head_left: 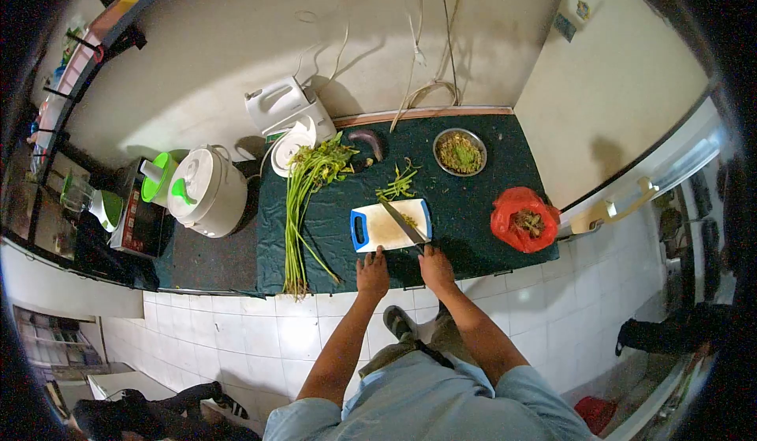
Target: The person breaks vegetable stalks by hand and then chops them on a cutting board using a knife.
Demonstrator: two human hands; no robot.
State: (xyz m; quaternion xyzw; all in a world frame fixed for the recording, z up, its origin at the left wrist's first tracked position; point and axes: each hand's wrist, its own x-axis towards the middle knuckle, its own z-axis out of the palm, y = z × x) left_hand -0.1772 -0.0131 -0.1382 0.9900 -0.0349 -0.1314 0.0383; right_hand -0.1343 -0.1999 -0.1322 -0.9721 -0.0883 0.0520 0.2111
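- At the left, a white, rounded lidded cooker with a green handle (209,193) is standing near the wall.
- Beside it, to the right, a white plastic mixer (285,104) is standing at the back.
- Long, slender green stems with leafy tops (301,204) are lying across the dark green cloth (489,193), their lower ends reaching its front edge.
- A curved, dark purple vegetable (367,143) is lying just right of the leaves.
- Our left hand (372,274) is reaching to the near edge of the white rectangular cutting board with blue ends (374,232); its fingers are spreading slightly and holding nothing that we are seeing.
- Cut green pieces (404,179) are lying on the cloth beyond the board, and small chopped bits (410,221) are resting on it.
- Our right hand (436,267) is closing its fingers around the handle of a long metal knife (402,222), whose blade is slanting over the board.
- A round metal bowl (460,152) is holding chopped greenery.
- At the right, an open red plastic bag (524,219) is holding greenish-brown scraps.
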